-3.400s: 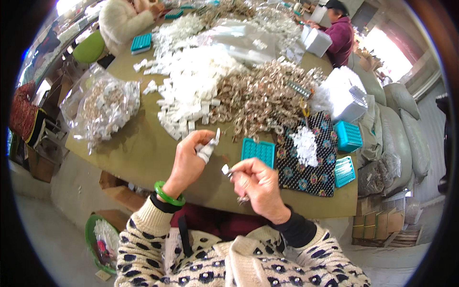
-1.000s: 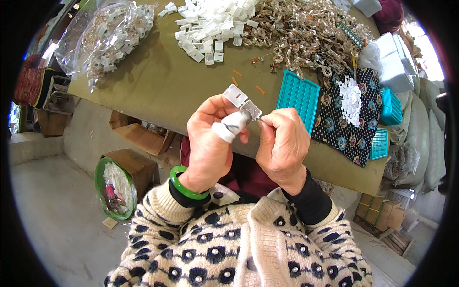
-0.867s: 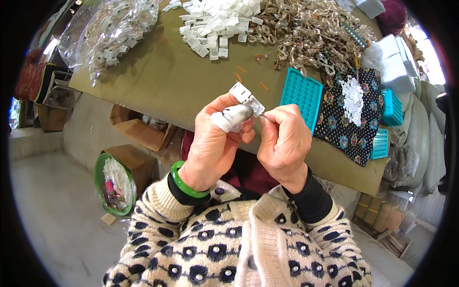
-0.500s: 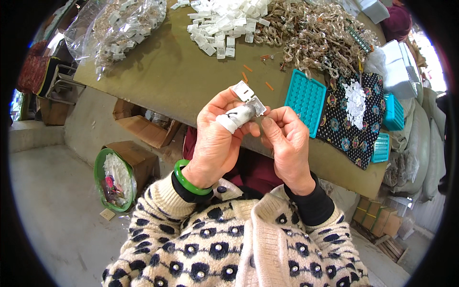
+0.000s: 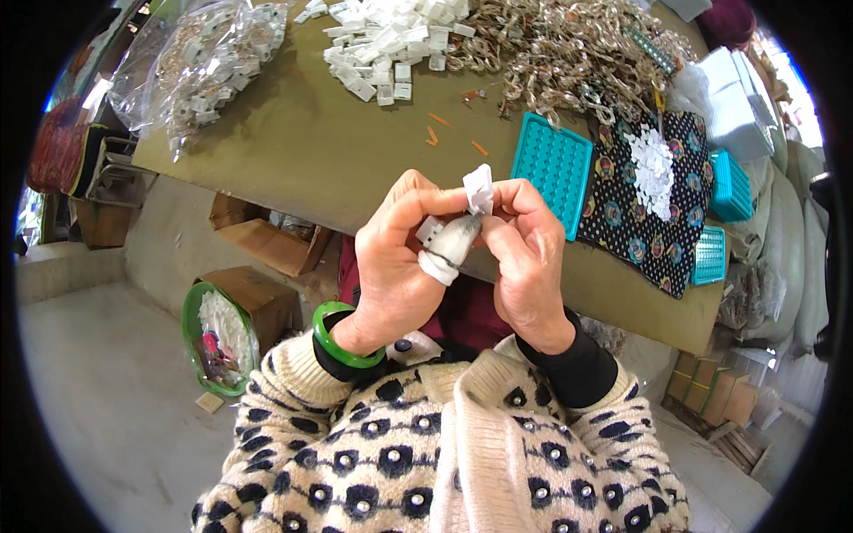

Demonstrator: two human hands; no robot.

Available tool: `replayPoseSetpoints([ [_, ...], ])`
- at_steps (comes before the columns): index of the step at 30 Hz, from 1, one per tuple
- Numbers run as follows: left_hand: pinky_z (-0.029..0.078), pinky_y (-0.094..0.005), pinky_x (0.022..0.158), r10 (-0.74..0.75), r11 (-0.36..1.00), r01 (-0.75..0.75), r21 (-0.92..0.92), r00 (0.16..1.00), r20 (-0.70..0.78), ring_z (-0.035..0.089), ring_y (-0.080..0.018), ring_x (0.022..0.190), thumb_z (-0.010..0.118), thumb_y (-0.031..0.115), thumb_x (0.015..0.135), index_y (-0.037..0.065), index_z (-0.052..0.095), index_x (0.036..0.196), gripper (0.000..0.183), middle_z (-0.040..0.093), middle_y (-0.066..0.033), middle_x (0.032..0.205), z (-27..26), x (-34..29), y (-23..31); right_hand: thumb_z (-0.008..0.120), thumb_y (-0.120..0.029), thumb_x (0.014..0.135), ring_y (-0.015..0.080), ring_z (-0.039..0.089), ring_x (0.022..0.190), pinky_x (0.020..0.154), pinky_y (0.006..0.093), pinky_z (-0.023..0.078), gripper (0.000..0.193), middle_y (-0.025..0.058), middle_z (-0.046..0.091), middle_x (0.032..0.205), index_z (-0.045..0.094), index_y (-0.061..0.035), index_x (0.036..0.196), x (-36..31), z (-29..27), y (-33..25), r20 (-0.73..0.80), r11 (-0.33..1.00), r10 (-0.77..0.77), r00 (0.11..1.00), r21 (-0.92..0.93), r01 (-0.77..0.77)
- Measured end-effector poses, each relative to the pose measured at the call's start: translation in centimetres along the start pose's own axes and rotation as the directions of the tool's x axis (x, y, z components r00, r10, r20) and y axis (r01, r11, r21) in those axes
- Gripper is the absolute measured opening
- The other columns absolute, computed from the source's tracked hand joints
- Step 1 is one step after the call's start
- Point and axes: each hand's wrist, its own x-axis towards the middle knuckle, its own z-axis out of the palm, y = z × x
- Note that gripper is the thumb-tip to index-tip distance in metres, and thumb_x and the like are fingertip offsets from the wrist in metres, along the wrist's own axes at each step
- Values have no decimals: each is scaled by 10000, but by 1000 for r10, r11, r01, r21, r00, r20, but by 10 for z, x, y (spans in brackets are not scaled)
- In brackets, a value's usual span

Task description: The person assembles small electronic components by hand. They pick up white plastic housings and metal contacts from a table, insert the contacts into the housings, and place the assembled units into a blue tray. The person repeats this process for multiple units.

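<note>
My left hand (image 5: 395, 258) is closed, with a green bangle on its wrist. One of its fingers wears a white cloth finger cover (image 5: 447, 253), smudged grey and tied with a dark band. A small white plastic case (image 5: 431, 231) sits in that hand beside the covered finger, partly hidden. My right hand (image 5: 529, 266) is closed too, its thumb and index finger meeting the left fingertips. Between the fingertips of both hands a small white flat piece (image 5: 479, 188) sticks up, bent at its lower end. Its exact kind I cannot make out.
Beyond my hands lie white plastic cases (image 5: 391, 44), a tangled heap of clear cords (image 5: 569, 53) and thin orange strips (image 5: 440, 119). Right of them are a teal tray (image 5: 553, 173) and white flakes (image 5: 653, 173) on patterned cloth (image 5: 635, 244). A filled clear bag (image 5: 213, 71) lies far left.
The white case has gone from the fingertips down into my left hand. A white flat piece now shows between the fingertips, and my right hand has moved up and in against the left.
</note>
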Motion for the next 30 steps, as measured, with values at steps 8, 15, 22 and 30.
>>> replayPoseSetpoints([
  [8,602,-385,807,-378,684,425,-593,901,211,703,-216,882,667,41,887,-37,607,1125,258,683,-154,1052,-6,0,-4,642,-8,870,176,607,698,644,293,499,90,90,619,848,610,6,954,10,-43,-4,128,723,-399,908,-566,397],
  [15,590,-356,684,-549,555,637,-535,764,340,650,-175,788,658,84,886,-27,599,1144,287,648,-92,958,-12,-3,-3,681,-45,809,281,582,772,667,390,472,103,100,562,862,626,-28,895,26,-84,8,382,92,-443,811,-880,466],
  [22,398,-215,497,-591,533,663,-525,736,329,518,-91,675,647,48,850,37,596,1007,166,594,-37,871,-8,0,-3,684,-62,820,323,595,778,678,415,487,106,126,570,849,588,-20,840,35,-89,9,340,225,-241,909,-891,393],
  [30,355,-209,465,-592,492,665,-562,729,344,508,-97,649,586,1,803,74,565,919,139,581,-37,821,-6,7,-12,656,-33,843,327,603,752,657,413,495,85,135,585,833,576,-8,854,46,-98,-1,358,257,-222,907,-875,409],
])
